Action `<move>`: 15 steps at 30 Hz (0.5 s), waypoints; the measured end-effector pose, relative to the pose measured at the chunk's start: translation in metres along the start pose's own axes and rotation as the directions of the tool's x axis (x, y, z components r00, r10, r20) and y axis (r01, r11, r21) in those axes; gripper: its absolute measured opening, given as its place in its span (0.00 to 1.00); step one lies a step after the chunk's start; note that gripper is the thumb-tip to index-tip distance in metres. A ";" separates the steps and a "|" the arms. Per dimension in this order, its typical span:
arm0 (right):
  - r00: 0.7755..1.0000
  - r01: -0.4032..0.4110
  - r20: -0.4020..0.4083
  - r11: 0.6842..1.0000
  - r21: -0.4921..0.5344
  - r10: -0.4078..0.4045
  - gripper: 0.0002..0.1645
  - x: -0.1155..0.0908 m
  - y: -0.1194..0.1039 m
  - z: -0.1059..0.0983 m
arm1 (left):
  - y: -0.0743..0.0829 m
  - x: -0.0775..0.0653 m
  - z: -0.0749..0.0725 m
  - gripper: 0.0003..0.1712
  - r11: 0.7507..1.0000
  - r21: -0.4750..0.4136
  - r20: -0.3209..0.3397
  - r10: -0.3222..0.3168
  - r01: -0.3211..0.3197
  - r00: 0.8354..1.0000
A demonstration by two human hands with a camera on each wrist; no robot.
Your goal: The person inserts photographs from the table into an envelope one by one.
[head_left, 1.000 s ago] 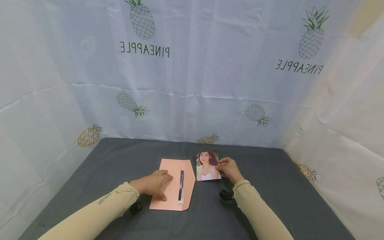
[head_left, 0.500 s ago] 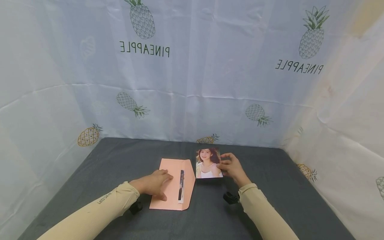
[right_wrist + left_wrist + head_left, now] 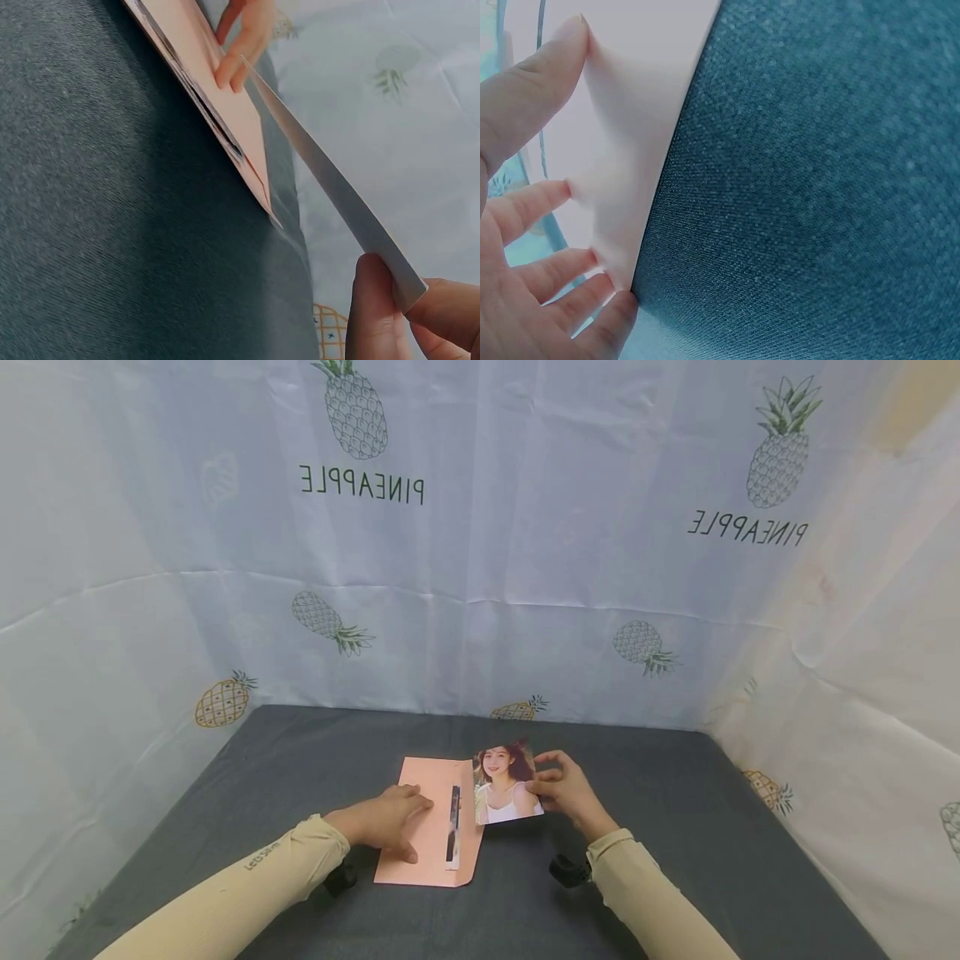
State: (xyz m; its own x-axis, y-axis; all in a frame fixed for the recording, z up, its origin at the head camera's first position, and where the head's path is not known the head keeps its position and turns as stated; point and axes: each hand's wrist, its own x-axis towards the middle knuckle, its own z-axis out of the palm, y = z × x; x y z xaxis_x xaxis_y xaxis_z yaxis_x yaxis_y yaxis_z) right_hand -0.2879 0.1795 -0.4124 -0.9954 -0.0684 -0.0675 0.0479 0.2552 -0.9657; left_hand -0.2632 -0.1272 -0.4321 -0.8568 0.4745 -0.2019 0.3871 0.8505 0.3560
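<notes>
A salmon-pink envelope (image 3: pixel 423 852) lies on the dark cloth, its flap unfolded to the right. Along its mouth shows a narrow strip of a printed card (image 3: pixel 453 835). My left hand (image 3: pixel 378 821) rests on the envelope with fingers and thumb spread; the left wrist view shows its fingertips (image 3: pixel 585 259) touching the paper. My right hand (image 3: pixel 573 789) pinches the right edge of a photo print (image 3: pixel 508 793) of a person in a white top. In the head view the photo overlaps the flap. From the right wrist it appears edge-on, tilted and raised off the cloth.
A dark grey cloth (image 3: pixel 300 752) covers the table. White curtains (image 3: pixel 525 552) with pineapple prints hang behind it and at both sides. A black strap piece (image 3: pixel 570 870) sits under the right wrist, another (image 3: pixel 340 881) under the left.
My right hand has lifted the photo off the cloth, then carried it left and slightly nearer, over the envelope's flap. My left hand has stayed on the envelope.
</notes>
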 end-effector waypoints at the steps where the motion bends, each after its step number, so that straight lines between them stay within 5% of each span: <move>1: 1.000 0.002 0.008 1.000 0.003 -0.002 0.28 -0.001 0.000 0.001 | 0.000 0.000 0.000 0.46 1.000 -0.001 0.002 0.000 0.000 1.000; 15: 1.000 0.009 0.015 0.998 -0.057 -0.008 0.27 -0.001 0.013 0.013 | 0.001 0.000 0.000 0.46 1.000 -0.008 0.004 -0.008 0.008 1.000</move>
State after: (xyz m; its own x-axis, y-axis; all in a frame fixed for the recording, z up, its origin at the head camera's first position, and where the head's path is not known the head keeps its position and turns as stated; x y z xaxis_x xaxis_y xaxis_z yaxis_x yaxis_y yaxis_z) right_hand -0.2855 0.1700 -0.4285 -0.9944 -0.0849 -0.0636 0.0344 0.3090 -0.9504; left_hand -0.2627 -0.1263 -0.4318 -0.8582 0.4690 -0.2086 0.3779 0.8523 0.3616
